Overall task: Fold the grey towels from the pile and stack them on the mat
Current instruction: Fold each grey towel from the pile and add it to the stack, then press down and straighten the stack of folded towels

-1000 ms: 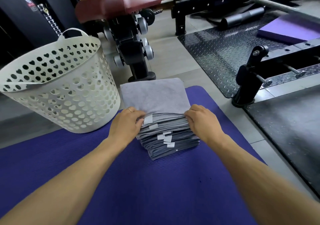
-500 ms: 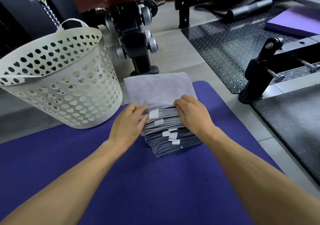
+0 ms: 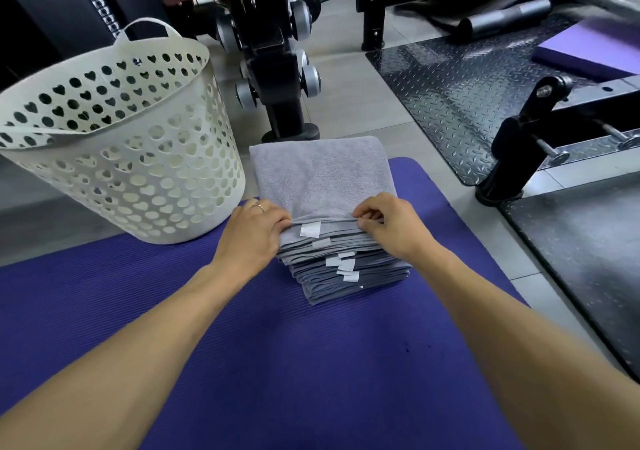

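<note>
Stack of folded grey towels [image 3: 341,262] on the purple mat [image 3: 242,363], beside white basket [image 3: 131,159]. Left hand [image 3: 252,235] and right hand [image 3: 388,224] each pinching near edge of top towel [image 3: 318,176], grip closed on fabric.

My two arms are bare up to the bottom edge of the view; no sleeve shows on them. On my left hand [image 3: 251,233] I wear one thin ring [image 3: 258,206] on a finger. My right hand [image 3: 389,226] wears nothing.
</note>
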The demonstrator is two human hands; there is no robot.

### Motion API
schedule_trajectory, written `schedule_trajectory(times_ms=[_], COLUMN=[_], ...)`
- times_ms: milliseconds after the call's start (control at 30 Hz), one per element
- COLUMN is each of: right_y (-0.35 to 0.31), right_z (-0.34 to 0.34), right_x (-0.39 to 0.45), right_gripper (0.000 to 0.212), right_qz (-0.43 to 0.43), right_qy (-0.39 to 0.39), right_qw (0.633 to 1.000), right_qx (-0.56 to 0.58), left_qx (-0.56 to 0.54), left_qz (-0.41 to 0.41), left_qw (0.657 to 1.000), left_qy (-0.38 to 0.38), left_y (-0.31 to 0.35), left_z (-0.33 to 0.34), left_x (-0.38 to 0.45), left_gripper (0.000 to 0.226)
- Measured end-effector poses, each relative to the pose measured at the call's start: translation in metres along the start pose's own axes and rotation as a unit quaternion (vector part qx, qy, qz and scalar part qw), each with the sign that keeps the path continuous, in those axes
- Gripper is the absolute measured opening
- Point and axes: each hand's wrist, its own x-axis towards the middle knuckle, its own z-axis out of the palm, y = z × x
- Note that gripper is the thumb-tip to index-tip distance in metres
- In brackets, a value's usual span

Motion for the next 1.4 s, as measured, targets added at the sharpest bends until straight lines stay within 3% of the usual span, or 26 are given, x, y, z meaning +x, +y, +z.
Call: schedule_trajectory(times_ms=[100, 233, 400, 733, 900, 1167, 1400], right_y=[-0.006, -0.022, -0.065, -0.203, -0.279, -0.349, -0.332], right_z=[-0.005, -0.015, -0.031, -0.038, -0.03, 0.011, 0.038], right_x=[-0.009, -0.034, -0.079, -0.185, -0.21, -0.132, -0.007], right_gripper=[0.011, 0.013, 0.012, 0.011, 0.009, 0.01, 0.009], right_qz=[0.049, 0.04, 0.011, -0.114, -0.145, -0.132, -0.1], right_qy=[0.016, 0.035, 0.065, -0.04, -0.041, -0.034, -0.001], right_qw=[0.997, 0.998, 0.998, 0.987, 0.977, 0.979, 0.99], right_qx=[0.062, 0.038, 0.015, -0.107, -0.148, -0.149, -0.097], left_qx=[-0.024, -0.039, -0.069, -0.065, -0.052, -0.134, -0.181], left_qz=[-0.029, -0.065, -0.093, -0.081, -0.06, -0.107, -0.164], left_qw=[0.999, 0.995, 0.991, 0.99, 0.992, 0.985, 0.969], left_qy=[-0.029, -0.062, -0.07, -0.091, -0.097, -0.001, 0.011], left_y=[0.009, 0.018, 0.03, 0.033, 0.022, -0.049, -0.115], left_z=[-0.008, -0.033, -0.085, -0.214, -0.277, -0.31, -0.274], left_x=[-0.008, -0.026, -0.063, -0.175, -0.206, -0.168, -0.067], left_gripper=[0.02, 0.03, 0.019, 0.013, 0.013, 0.011, 0.013])
